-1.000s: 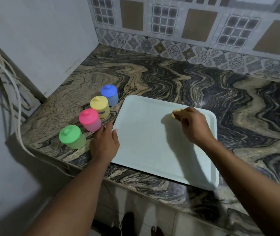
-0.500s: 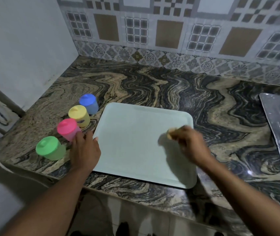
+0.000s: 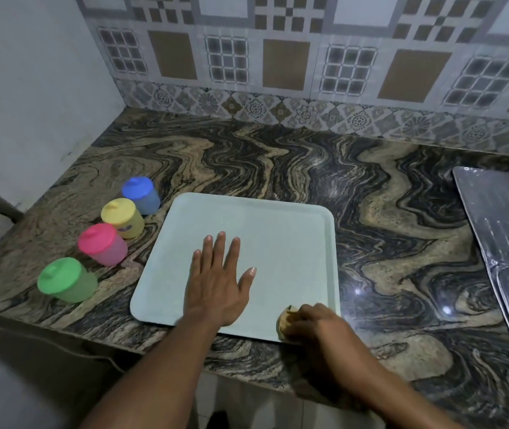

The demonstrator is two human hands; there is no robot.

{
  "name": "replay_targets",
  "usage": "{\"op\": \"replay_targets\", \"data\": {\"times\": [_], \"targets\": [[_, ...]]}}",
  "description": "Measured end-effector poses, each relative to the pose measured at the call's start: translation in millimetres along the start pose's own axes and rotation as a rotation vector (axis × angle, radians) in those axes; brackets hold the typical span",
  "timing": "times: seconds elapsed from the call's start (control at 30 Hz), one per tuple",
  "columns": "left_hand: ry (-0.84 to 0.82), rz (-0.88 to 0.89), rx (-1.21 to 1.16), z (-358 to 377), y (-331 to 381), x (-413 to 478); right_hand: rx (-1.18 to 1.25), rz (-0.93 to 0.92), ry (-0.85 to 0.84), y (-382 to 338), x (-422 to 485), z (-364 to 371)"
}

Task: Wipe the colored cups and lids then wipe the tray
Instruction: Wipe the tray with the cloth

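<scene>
The pale green rectangular plastic tray (image 3: 278, 239) lies on the dark swirled stone counter (image 3: 380, 218) below a tiled wall (image 3: 278, 63), with four coloured lidded cups (image 3: 122, 216) beside its left edge. The left hand (image 3: 216, 283) presses flat on it, fingers straight; the right hand (image 3: 319, 323) grips a yellowish sponge (image 3: 283, 324) at its near right corner.

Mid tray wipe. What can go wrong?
1. The right hand grips a sponge on the tray, at its near right corner by the counter edge; a pull could slide it off, though the left hand lies flat on it.
2. A leftward shove could topple the pink cup.
</scene>
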State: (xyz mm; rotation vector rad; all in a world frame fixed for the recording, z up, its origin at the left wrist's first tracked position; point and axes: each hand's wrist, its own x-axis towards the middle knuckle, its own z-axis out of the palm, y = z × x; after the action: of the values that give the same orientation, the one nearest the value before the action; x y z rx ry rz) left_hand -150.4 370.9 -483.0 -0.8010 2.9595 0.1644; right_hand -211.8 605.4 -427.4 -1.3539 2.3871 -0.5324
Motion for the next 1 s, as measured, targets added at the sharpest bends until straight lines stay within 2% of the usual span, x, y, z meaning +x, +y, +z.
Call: {"op": "replay_targets", "data": {"times": [0.07, 0.13, 0.17, 0.3, 0.4, 0.5, 0.6, 0.63, 0.67, 0.8, 0.9, 1.0], "targets": [[-0.017, 0.001, -0.002, 0, 2, -1, -0.137, 0.039, 0.118, 22, 25, -31], [-0.014, -0.007, 0.000, 0, 2, 0, -0.066, 0.149, 0.299, 53, 77, -62], [-0.015, -0.010, -0.001, 0, 1, 0, -0.128, 0.162, 0.335, 68, 102, -70], [-0.008, -0.010, 0.006, 0, 2, -1, -0.334, 0.228, 0.210, 78, 150, -59], [-0.002, -0.012, 0.002, -1, 2, 0, -0.341, 0.273, 0.186, 45, 108, -22], [0.004, -0.012, -0.010, -1, 2, -1, -0.184, 0.254, 0.171, 1, 32, 1], [0.009, -0.013, -0.028, -3, 3, -1, -0.007, 0.151, -0.028, -8, -5, -8], [0.007, -0.010, -0.026, -2, 3, -1, 0.055, 0.154, -0.044, -3, -2, -19], [0.006, -0.009, -0.028, -2, 2, 0, 0.078, 0.177, -0.021, 5, 12, -31], [-0.015, -0.006, -0.036, -4, 0, 0, 0.056, 0.392, 0.322, 45, 109, -60], [-0.022, -0.005, -0.047, -5, 1, 0, -0.040, 0.415, 0.293, 44, 147, -38], [-0.027, -0.004, -0.073, -7, 0, 0, -0.081, 0.345, 0.268, 10, 102, 9]]}}
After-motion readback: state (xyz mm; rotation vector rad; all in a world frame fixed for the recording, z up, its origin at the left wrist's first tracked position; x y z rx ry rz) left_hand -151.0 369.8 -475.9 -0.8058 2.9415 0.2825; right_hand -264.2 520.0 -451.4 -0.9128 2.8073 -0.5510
